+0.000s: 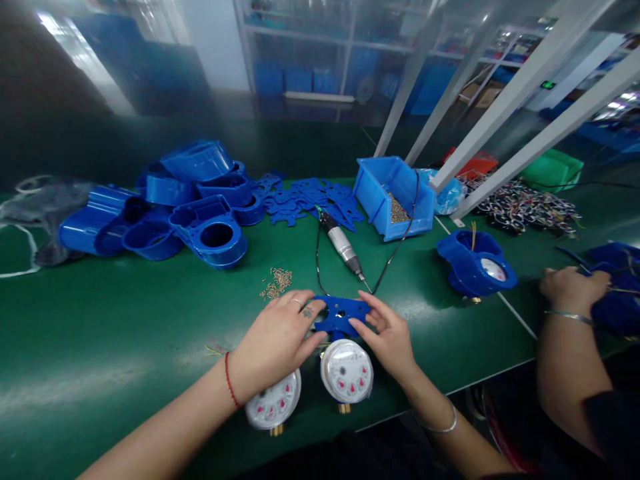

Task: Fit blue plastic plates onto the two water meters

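Observation:
My left hand (pixel 277 340) and my right hand (pixel 387 333) both grip a flat blue plastic plate (pixel 341 313) with holes, one hand on each side of it. The plate sits just above a round white meter dial (pixel 347 371) near the table's front edge. A second white meter dial (pixel 274 403) lies partly under my left wrist. A grey electric screwdriver (pixel 341 244) with a black cable lies on the green table just beyond the plate, tip pointing toward it.
A small heap of screws (pixel 277 282) lies left of the screwdriver. Blue housings (pixel 200 213) are piled at back left, flat blue plates (pixel 305 198) behind, a blue bin (pixel 395 197) of screws to the right. Another person's hand (pixel 573 290) works at right near an assembled blue meter (pixel 477 267).

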`<state>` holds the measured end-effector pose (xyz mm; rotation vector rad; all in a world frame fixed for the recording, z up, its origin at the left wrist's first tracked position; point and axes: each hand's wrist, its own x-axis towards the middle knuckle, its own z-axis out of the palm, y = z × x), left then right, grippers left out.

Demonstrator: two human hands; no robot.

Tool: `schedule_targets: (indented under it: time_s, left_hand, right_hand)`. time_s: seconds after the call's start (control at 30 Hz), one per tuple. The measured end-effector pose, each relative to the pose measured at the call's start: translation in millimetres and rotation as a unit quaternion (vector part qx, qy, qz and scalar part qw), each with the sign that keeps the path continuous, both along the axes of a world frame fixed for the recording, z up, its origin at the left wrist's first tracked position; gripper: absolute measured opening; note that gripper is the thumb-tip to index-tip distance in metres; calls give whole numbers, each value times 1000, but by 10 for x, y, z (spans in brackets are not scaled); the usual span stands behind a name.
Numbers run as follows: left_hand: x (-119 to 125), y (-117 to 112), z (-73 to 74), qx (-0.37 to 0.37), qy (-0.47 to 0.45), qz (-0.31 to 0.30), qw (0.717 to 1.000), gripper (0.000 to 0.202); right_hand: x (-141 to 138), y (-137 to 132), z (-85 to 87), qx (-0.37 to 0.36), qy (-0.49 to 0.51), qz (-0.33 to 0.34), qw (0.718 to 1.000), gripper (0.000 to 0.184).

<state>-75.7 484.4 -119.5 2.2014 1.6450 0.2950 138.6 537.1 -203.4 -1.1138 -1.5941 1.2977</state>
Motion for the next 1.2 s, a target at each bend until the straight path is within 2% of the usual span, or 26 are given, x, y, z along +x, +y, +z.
schedule_targets:
  time_s: [0.07,0.17,0.3,0.5,0.63,0.73,0.87,0.97,1.07,1.2]
  left_hand:
    - [5,110,-40,28,6,-22,999,50]
    - [3,243,-106,-8,18,-50,999,55]
    - [-32,341,-170,-80,-14,-53,995,57]
    - [-59,357,-219,-114,-46,-71,990,54]
    - [-32,344,-267,-131,-73,-79,986,49]
    - [-28,371,-326,-148,-115,-52,981,41]
    - [-68,446,-418,-255,-248,14,935,24]
    - [-89,498,-462,-306,-310,45,899,23]
    - [-67,533,-458,-356,-354,50,863,28]
    - [-20,553,-422,-380,-382,40,842,24]
  right_hand:
    - [-18,-7,23,-76,15,1,997,45]
    - [-28,23,65,-129,10,22,991,41]
    - [-43,60,82,-157,23,9,987,49]
    - [-62,62,81,-201,53,1,978,43]
    - [-69,74,63,-220,40,-12,975,48]
    - [-78,69,23,-225,35,-27,973,48]
    - [-94,34,-8,-229,23,-29,973,45]
    - [-104,26,2,-230,16,-24,973,45]
    - [-101,50,24,-227,9,-22,974,44]
    - [-83,74,43,-221,5,-23,975,41]
